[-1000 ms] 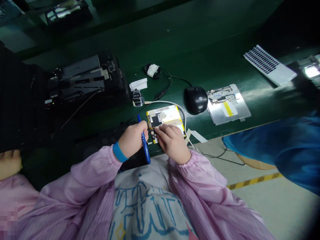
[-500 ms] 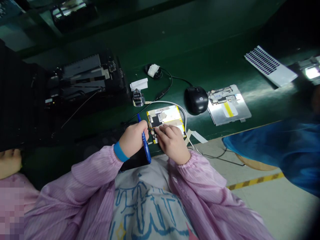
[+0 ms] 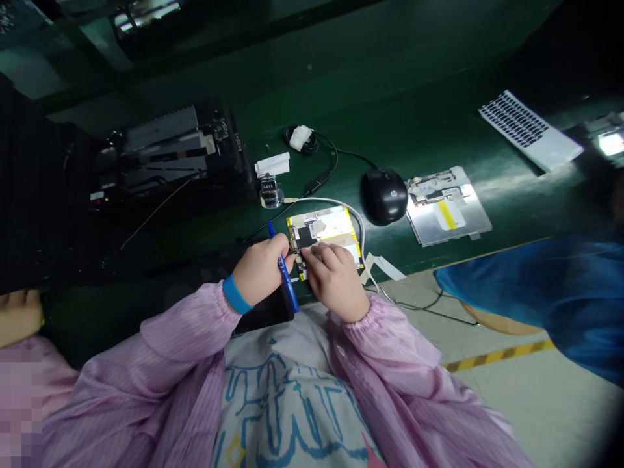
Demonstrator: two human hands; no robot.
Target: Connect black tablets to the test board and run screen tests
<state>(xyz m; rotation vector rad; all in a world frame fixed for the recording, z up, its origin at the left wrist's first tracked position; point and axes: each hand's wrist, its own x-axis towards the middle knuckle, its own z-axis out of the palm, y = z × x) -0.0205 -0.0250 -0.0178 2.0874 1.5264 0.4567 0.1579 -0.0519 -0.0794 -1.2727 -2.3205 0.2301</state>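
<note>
A small opened device (image 3: 326,231) with a yellow-edged battery and a circuit board lies on the green table near its front edge. My right hand (image 3: 335,281) rests on its near end, fingers curled and pressed onto the board. My left hand (image 3: 260,270) is closed round a blue pen (image 3: 287,279), held upright beside the device's left edge. A blue band is on my left wrist. A white cable (image 3: 341,203) loops round the device's far side.
A black mouse (image 3: 383,195) sits right of the device, a silver back plate (image 3: 448,208) beyond it. A tally counter (image 3: 269,188) and dark equipment (image 3: 166,153) stand to the left. Another person's blue sleeve (image 3: 536,286) is at right, another hand (image 3: 17,312) at far left.
Almost nothing has moved. My left hand with the pen has edged slightly right, closer to the device, and the view has shifted a little.
</note>
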